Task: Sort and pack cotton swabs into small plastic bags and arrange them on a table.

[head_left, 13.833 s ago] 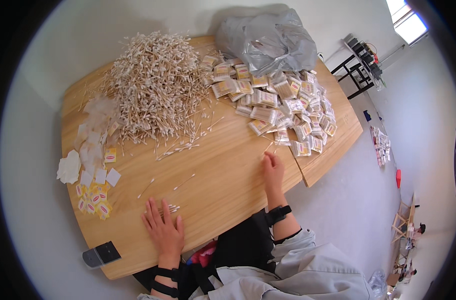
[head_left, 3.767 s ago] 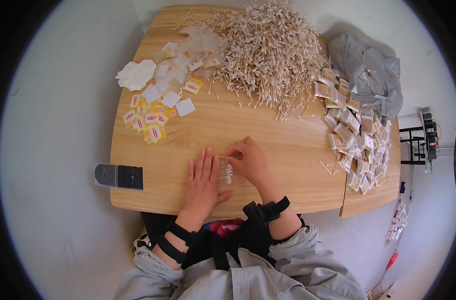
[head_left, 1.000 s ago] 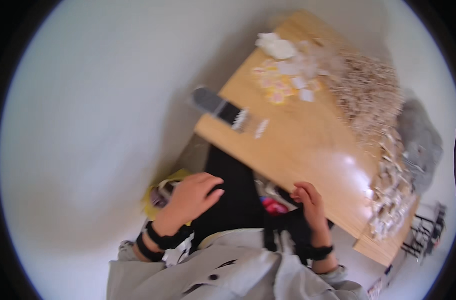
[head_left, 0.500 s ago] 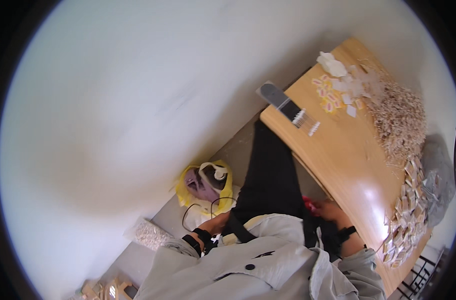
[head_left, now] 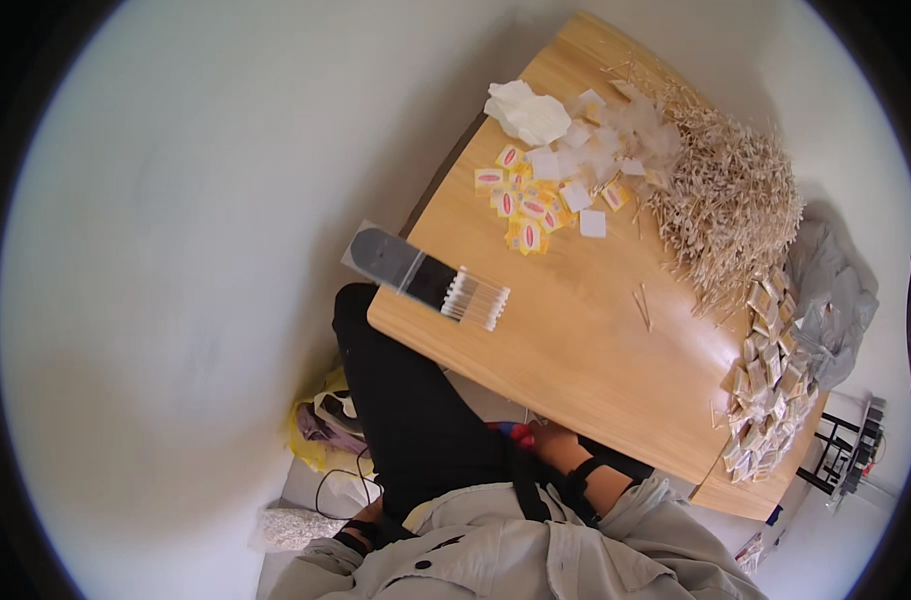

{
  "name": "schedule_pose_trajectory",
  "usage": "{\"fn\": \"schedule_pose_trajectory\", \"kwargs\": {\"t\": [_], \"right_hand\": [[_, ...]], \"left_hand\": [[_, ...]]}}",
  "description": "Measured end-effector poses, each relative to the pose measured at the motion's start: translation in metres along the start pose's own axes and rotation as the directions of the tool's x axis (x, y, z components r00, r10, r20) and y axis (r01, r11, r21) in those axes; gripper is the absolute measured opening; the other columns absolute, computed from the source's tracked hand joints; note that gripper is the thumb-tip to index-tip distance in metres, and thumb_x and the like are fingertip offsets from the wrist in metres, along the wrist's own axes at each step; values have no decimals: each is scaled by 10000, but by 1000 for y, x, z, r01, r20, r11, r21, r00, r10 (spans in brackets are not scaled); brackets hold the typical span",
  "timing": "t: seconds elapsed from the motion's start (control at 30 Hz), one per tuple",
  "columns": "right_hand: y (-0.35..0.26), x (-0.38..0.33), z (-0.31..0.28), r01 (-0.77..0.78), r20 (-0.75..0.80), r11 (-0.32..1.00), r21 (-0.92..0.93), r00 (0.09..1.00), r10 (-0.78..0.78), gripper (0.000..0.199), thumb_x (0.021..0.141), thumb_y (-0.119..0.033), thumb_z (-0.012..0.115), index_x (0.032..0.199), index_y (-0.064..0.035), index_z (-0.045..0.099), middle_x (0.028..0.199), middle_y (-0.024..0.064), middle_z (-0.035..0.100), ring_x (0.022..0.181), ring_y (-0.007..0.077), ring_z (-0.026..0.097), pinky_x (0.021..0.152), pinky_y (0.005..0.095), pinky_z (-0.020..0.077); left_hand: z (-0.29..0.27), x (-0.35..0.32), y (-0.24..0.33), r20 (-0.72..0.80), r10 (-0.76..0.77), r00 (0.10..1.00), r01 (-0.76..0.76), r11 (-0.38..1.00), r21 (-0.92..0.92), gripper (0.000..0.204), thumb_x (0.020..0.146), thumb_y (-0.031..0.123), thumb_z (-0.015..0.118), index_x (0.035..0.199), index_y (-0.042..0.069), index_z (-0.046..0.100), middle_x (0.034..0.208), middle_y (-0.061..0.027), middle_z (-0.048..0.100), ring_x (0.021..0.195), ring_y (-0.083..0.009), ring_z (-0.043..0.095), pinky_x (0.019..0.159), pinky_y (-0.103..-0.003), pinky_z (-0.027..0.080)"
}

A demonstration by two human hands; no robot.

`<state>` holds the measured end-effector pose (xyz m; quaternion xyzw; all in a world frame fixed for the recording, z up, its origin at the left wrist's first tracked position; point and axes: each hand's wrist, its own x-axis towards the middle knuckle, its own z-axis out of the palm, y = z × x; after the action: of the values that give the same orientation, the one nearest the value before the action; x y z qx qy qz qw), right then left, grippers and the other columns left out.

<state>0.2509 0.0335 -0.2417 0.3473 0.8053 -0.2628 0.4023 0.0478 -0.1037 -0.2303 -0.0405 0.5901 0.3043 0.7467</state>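
My right hand (head_left: 551, 440) is low beside my right thigh, under the table's near edge, against a small red and blue thing (head_left: 521, 434) I cannot make out; its fingers are mostly hidden. My left hand (head_left: 372, 511) rests low by my left hip, fingers out of sight behind my leg and jacket. On the table (head_left: 576, 370), nearest to my legs, a flat dark and clear holder (head_left: 401, 268) juts over the left corner. A row of cotton swabs (head_left: 476, 298) lies across its end.
A big heap of cotton swabs (head_left: 731, 200) covers the far right. Yellow cards (head_left: 526, 205), white squares (head_left: 593, 224) and crumpled white paper (head_left: 528, 112) lie farther back. Several small packets (head_left: 771, 400) line the right edge by a grey plastic bag (head_left: 836, 300). A yellow bag (head_left: 306, 440) stands on the floor.
My view has swung right and closer to the table, so the table fills more of it. My legs are now nearer the table's corner. Both hands stay low at my sides.
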Motion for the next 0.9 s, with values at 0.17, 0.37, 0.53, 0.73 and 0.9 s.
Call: {"fn": "schedule_pose_trajectory", "kwargs": {"t": [0.17,0.37,0.53,0.73,0.9], "right_hand": [[-4,18,3,80,-36,992,-102,996,-84,355,905,-317,522,1157,-97,641,1221,204,612,1112,385,596,978,494,444],[-6,49,20,110,54,986,128,992,-118,442,924,-433,476,1114,-90,680,1248,223,590,1090,408,599,952,517,444],[-42,20,-38,115,52,990,87,992,-119,460,943,-440,428,1155,-95,646,1320,216,530,1037,437,615,938,519,457],[-55,-21,-59,82,31,994,67,996,-85,361,946,-364,455,1121,-101,630,1154,201,618,988,407,637,855,480,509],[-46,-66,-119,216,-404,938,272,910,-93,307,937,-318,502,935,-50,653,848,196,667,848,378,646,734,469,509]], "left_hand": [[-110,-90,-122,-23,9,1000,-7,997,81,385,1004,331,406,1175,50,604,1127,-88,641,1023,-182,593,897,-319,461],[-121,-92,-115,-43,110,993,-99,974,203,387,1001,335,409,1165,46,608,1109,-84,648,1007,-176,601,888,-316,466],[-169,-101,-116,-63,274,960,-239,913,331,389,999,338,411,1157,44,611,1094,-80,654,993,-171,607,881,-314,471],[-230,-100,-70,-124,384,915,-329,888,320,345,987,331,444,1090,52,617,1033,-70,654,941,-150,606,844,-300,474],[-184,-137,54,-412,751,516,-540,659,524,268,991,268,506,1009,12,584,939,-56,613,898,-157,582,806,-291,473]]}}
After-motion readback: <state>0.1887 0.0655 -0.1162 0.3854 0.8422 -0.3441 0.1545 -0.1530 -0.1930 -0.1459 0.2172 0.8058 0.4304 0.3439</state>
